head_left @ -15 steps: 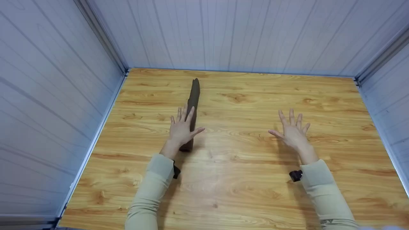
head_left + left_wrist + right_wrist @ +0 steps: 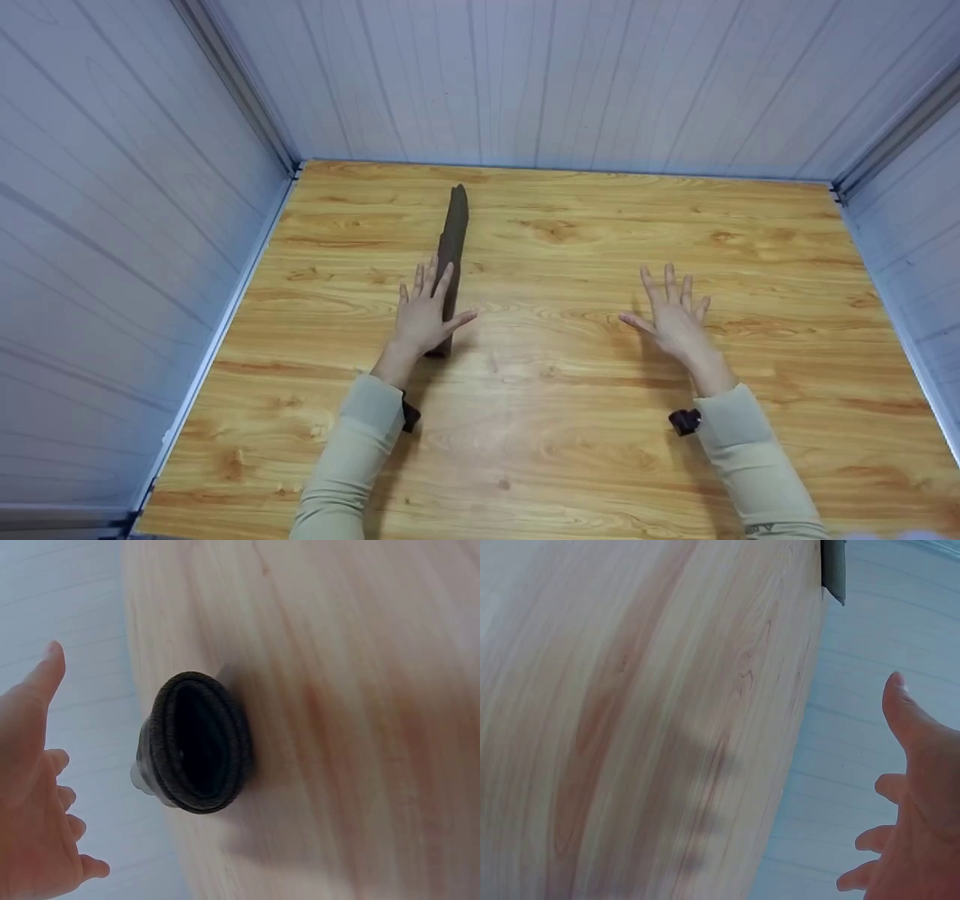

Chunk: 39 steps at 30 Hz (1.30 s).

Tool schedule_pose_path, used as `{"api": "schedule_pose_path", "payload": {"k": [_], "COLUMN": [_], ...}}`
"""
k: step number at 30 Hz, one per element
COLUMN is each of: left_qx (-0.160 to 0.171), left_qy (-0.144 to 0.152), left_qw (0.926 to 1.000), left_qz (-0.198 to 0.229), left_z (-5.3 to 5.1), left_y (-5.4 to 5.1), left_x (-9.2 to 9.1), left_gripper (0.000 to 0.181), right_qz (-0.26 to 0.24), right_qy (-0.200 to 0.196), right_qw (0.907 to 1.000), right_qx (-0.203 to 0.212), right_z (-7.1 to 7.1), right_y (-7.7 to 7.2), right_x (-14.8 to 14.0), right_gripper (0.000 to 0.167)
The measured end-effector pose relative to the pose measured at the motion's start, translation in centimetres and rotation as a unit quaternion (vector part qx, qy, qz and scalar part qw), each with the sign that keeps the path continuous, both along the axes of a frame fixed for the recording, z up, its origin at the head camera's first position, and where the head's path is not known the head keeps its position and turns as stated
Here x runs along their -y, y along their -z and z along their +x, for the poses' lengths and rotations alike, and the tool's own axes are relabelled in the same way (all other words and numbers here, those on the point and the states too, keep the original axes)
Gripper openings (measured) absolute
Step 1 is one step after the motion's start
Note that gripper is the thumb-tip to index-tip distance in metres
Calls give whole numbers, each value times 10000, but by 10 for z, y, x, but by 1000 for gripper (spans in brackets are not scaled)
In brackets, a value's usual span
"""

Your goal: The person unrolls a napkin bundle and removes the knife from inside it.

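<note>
A long dark brown roll (image 2: 453, 232) lies lengthwise on the wooden table, left of the middle. Over its near half is my left hand (image 2: 421, 322), fingers spread, hiding part of it; the left wrist view shows a space between that hand (image 2: 34, 795) and the roll's hollow, layered end (image 2: 201, 742). My right hand (image 2: 676, 322) is held above the table to the right, fingers spread, holding nothing. In the right wrist view, this hand (image 2: 922, 802) is apart from the table surface, and an end of the roll (image 2: 834, 570) shows at the top.
Whitish panel walls (image 2: 510, 82) stand behind the wooden table (image 2: 555, 420) and on its left and right sides. A small black device is at each wrist, beside the pale sleeves.
Both hands have drawn slightly nearer to the body, and the right one has also shifted left. The roll looks nearly unmoved.
</note>
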State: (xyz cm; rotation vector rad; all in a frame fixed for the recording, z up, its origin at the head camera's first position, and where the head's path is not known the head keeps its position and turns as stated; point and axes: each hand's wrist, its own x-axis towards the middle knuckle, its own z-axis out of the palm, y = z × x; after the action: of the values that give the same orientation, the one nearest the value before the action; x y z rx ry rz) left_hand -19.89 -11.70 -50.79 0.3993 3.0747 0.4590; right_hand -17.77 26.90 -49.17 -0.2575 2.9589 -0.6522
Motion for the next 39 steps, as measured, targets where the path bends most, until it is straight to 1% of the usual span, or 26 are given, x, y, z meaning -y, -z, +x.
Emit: {"api": "schedule_pose_path", "payload": {"k": [7,14,23,26,31,39], "left_qx": [-154,-97,-132,-68,43,208], "left_qy": [5,-7,-9,-14,-6,-32], "left_qw": [9997,9993,9987,9988,9980,9974], "left_qz": [191,359,490,487,630,693], "left_z": [5,10,16,19,24,31], "left_y": [6,13,21,23,27,30], "left_x": [2,5,7,7,9,9], "left_gripper": [84,84,84,84,84,83], "right_qz": [-12,-141,-313,-311,-289,-401], "right_qy": [-73,-181,-250,-278,-334,-365], "right_qw": [9999,9996,9988,9986,9984,9974], "right_qx": [-117,-192,-277,-321,-365,-470], "right_z": [1,-1,1,2,4,9], "right_y": [5,11,16,19,24,30], "right_x": [8,16,23,26,32,43], "right_gripper": [83,80,76,77,78,75]}}
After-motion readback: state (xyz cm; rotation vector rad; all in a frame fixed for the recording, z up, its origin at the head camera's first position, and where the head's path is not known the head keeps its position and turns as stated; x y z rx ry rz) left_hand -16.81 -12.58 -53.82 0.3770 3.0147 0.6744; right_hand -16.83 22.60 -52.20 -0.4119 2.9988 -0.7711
